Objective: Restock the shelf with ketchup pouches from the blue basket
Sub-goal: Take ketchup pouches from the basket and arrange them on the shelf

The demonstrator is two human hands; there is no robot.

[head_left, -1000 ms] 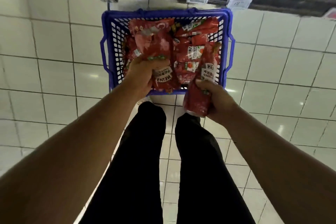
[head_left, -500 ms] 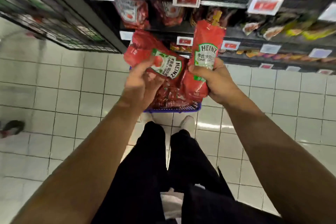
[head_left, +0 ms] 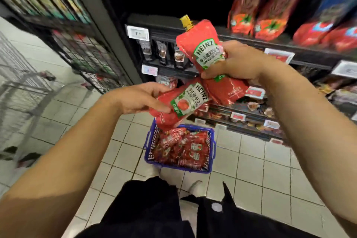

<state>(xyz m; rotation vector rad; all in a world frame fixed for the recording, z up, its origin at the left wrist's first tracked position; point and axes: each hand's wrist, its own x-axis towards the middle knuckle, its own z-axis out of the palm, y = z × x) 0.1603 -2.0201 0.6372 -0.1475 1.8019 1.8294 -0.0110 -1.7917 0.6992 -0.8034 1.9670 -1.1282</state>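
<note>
My right hand point(head_left: 239, 63) grips a red Heinz ketchup pouch point(head_left: 201, 44) upright, its yellow cap pointing up, in front of the dark shelf point(head_left: 193, 33). My left hand point(head_left: 139, 98) holds a second red Heinz ketchup pouch point(head_left: 183, 102) tilted, lower and to the left; the two pouches touch at their lower ends. The blue basket point(head_left: 148, 152) stands on the floor below, still holding several red ketchup pouches point(head_left: 181, 147).
Red tomato-sauce packs point(head_left: 258, 6) hang on the upper right shelf, with price tags point(head_left: 138, 33) along the shelf edges. A black wire rack point(head_left: 77, 44) stands at left. White tiled floor point(head_left: 251, 170) surrounds the basket. My black trousers fill the bottom.
Both hands lifted the two pouches out of the basket and up toward the shelf. The view tilted up, so the basket now sits lower and smaller.
</note>
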